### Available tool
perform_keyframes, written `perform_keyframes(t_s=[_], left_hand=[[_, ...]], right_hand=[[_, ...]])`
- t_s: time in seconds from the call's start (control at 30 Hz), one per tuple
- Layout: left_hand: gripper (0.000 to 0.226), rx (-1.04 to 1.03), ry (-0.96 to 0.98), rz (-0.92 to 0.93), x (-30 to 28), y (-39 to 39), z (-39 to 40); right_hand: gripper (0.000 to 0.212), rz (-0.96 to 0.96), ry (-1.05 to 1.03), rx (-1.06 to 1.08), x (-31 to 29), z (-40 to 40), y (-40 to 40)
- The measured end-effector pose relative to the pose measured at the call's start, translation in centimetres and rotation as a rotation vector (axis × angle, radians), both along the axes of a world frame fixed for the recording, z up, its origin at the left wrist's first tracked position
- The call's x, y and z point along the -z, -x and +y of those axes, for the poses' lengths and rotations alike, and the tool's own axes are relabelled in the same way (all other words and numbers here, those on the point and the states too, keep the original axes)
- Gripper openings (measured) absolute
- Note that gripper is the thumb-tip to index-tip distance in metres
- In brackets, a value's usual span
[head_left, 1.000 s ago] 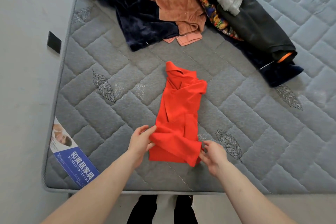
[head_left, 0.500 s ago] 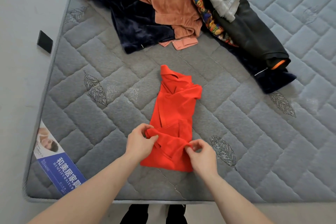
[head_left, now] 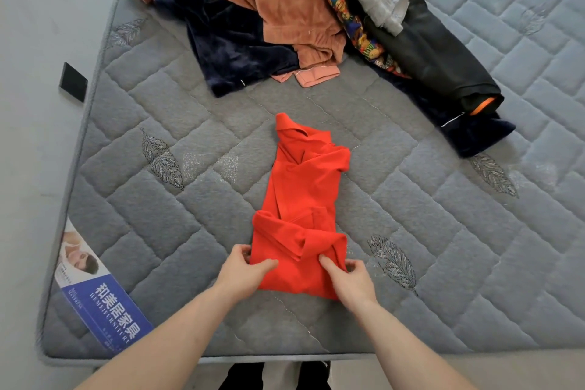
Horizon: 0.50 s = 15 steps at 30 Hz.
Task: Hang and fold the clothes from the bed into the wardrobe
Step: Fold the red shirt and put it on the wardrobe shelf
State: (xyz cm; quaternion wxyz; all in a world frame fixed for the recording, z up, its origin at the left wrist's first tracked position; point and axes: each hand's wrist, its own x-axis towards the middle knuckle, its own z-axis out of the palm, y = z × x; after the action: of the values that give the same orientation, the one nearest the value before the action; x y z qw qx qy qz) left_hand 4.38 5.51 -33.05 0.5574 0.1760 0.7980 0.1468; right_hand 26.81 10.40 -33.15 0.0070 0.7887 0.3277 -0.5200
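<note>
Low in the middle of the frame I have the red shirt (head_left: 305, 209) lying partly folded on the grey mattress (head_left: 443, 247); my left hand (head_left: 243, 272) pinches its near left edge and my right hand (head_left: 346, 279) grasps the near right fold. Across the top of the frame, well apart from it, sits a pile of clothes (head_left: 300, 9)

We saw bare mattress (head_left: 411, 263) open either side of the red shirt (head_left: 304, 199); a clothes pile (head_left: 300, 9) blocked the far end.
</note>
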Motion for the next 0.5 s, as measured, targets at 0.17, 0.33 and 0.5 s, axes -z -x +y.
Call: perform_keyframes(t_s=[0.17,0.33,0.5], left_hand=[[0.023,-0.042,0.049,-0.003,0.6,-0.5,-0.4],[0.027,0.241,0.016,0.165,-0.1,0.4,2.0],[0.039,0.168,-0.420,0.267,-1.4,1.1,5.2]], right_hand=[[0.081,0.011,0.161,0.040,0.0,-0.2,0.3],[0.073,-0.211,-0.213,-0.274,-2.2,2.5,1.2],[0.048,-0.102,-0.329,-0.145,-3.2,7.6,2.6]])
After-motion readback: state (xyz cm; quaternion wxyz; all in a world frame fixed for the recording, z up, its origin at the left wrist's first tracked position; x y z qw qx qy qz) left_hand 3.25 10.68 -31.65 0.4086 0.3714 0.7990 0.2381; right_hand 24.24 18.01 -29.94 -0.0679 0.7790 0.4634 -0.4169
